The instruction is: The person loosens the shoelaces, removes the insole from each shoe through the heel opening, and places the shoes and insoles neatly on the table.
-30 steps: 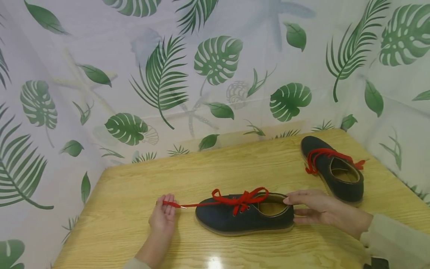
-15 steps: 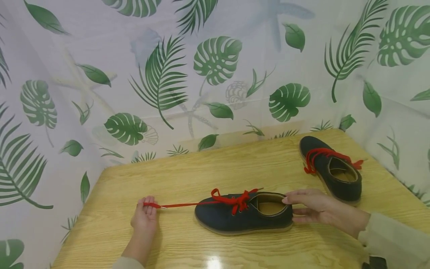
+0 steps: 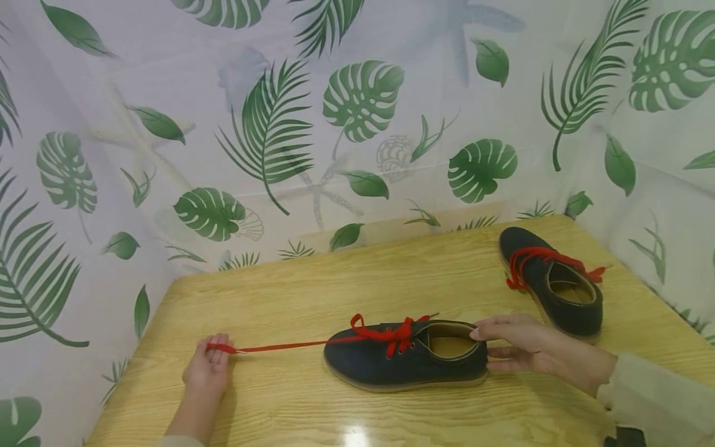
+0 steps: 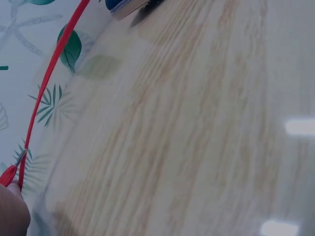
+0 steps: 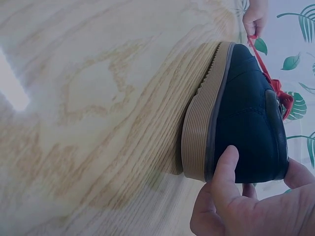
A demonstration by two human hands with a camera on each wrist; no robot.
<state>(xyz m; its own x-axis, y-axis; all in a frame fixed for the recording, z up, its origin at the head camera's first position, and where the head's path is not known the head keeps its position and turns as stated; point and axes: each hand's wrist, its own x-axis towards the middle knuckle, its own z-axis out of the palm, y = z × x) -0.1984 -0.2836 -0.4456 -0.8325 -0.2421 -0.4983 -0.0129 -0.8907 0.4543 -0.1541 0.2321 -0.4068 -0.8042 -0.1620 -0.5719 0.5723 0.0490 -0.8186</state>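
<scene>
A dark navy shoe (image 3: 385, 374) with a tan sole rests on its sole on the table, toe pointing left. My right hand (image 3: 530, 349) grips its heel, thumb at the collar; the right wrist view shows fingers (image 5: 227, 164) against the back of the shoe. To the left, my left hand (image 3: 205, 370) pinches the end of a red shoelace (image 3: 285, 346), metal tip poking out. The lace runs taut over the toe to a red knot (image 3: 399, 333), where one loop still stands on the toe side. In the left wrist view, only part of the left hand (image 4: 14, 211) shows.
A second navy shoe (image 3: 578, 320) with loose red laces (image 3: 550, 253) stands at the table's back right. The wooden table (image 3: 268, 410) ends at a leaf-printed cloth (image 3: 363, 99) behind and at both sides. A dark object (image 3: 627, 436) shows by the right sleeve.
My left hand has moved left, drawing out a longer stretch of lace. The bow's heel-side loop has shrunk and pulled through, leaving a short end. The right hand and shoe have stayed put.
</scene>
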